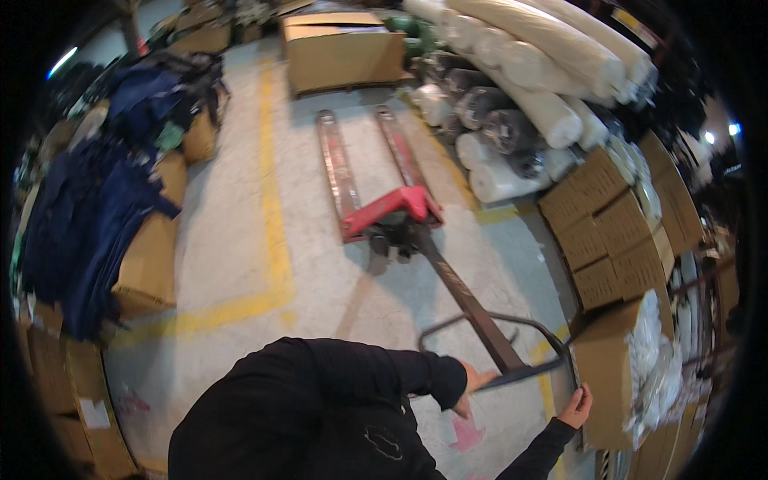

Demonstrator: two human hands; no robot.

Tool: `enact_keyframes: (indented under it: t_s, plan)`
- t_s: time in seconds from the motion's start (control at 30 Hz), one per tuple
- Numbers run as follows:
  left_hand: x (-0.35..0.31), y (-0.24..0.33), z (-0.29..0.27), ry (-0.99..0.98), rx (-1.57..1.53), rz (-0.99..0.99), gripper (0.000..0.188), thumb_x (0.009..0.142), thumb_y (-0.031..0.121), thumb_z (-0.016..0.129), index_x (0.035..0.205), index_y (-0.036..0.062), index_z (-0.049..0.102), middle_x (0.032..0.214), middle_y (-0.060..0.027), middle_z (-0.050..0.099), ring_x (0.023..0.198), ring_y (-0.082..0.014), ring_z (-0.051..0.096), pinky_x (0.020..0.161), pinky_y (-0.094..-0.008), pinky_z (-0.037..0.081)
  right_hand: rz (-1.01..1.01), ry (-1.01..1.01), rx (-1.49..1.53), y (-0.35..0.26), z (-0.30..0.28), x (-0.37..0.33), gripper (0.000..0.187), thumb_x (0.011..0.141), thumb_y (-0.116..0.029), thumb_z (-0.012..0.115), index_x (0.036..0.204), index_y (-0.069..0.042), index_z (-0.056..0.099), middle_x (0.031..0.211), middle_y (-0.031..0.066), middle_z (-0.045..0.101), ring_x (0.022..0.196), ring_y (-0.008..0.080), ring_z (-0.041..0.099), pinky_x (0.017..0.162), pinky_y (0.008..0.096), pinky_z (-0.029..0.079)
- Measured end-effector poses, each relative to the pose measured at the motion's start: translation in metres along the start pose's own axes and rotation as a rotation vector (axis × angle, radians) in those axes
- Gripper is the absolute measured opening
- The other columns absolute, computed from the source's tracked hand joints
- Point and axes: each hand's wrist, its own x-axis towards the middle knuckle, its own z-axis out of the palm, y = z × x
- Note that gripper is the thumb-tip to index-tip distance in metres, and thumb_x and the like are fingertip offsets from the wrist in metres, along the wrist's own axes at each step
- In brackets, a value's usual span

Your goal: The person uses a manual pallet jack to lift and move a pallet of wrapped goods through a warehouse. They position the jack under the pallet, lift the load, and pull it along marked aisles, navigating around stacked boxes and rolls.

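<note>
A red pallet jack (384,210) stands on the concrete floor in front of me, its two worn forks (340,164) pointing away and bare. Its dark handle (464,292) slants toward me and ends in a looped grip. My left hand (474,384) is closed around the near bar of that loop, left of the shaft, though part of the fingers is hidden by the sleeve. My right hand (576,406) has its fingers curled at the loop's right end, beside a carton with clear plastic.
A large cardboard box (346,62) stands just beyond the fork tips. Wrapped fabric rolls (520,120) are piled at the far right, stacked cartons (612,232) nearer. Dark blue cloth (88,216) spills over boxes on the left. Yellow lines (270,176) mark the floor.
</note>
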Motion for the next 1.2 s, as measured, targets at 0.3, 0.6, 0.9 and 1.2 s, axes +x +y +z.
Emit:
enact_keyframes:
  t_s: [0.3,0.6,0.9,1.2]
  plan:
    - [-0.184,0.062,0.016,0.397,-0.016,0.359,0.034,0.066,0.032,0.073,0.085,0.0086,0.058,0.072,-0.0124,0.060,0.072,-0.0342,0.060,0.064,-0.0424,0.047,-0.064,0.000,-0.070,-0.113,-0.010,-0.069,0.028,0.095,-0.020,0.050,0.099,0.004,0.063,0.098,0.0152,0.063,0.095,0.0221,0.057,0.088,0.0333,0.043]
    - [-0.242,0.125,0.109,0.200,0.039,0.302,0.032,0.064,0.040,0.073,0.072,0.0110,0.062,0.065,-0.0120,0.061,0.066,-0.0346,0.061,0.060,-0.0436,0.048,-0.061,0.258,0.381,-0.076,-0.111,-0.193,0.048,0.099,-0.031,0.036,0.069,0.002,0.053,0.071,0.0125,0.053,0.081,0.0255,0.052,0.089,0.0429,0.041]
    - [-0.364,0.121,0.166,-0.019,-0.100,0.674,0.034,0.069,0.038,0.070,0.066,0.0072,0.055,0.058,-0.0141,0.056,0.062,-0.0371,0.058,0.054,-0.0436,0.044,0.129,0.221,0.003,-0.158,-0.183,-0.410,0.047,0.098,-0.033,0.035,0.083,0.004,0.061,0.083,0.0136,0.062,0.085,0.0238,0.057,0.083,0.0365,0.043]
    - [-0.493,0.020,0.043,0.233,-0.293,0.835,0.050,0.073,0.050,0.068,0.064,0.0042,0.051,0.056,-0.0089,0.046,0.048,-0.0297,0.047,0.046,-0.0400,0.033,0.183,-0.055,-0.196,-0.416,-0.069,-0.520,0.053,0.092,-0.046,0.042,0.074,-0.001,0.062,0.072,0.0091,0.061,0.068,0.0213,0.058,0.068,0.0324,0.045]
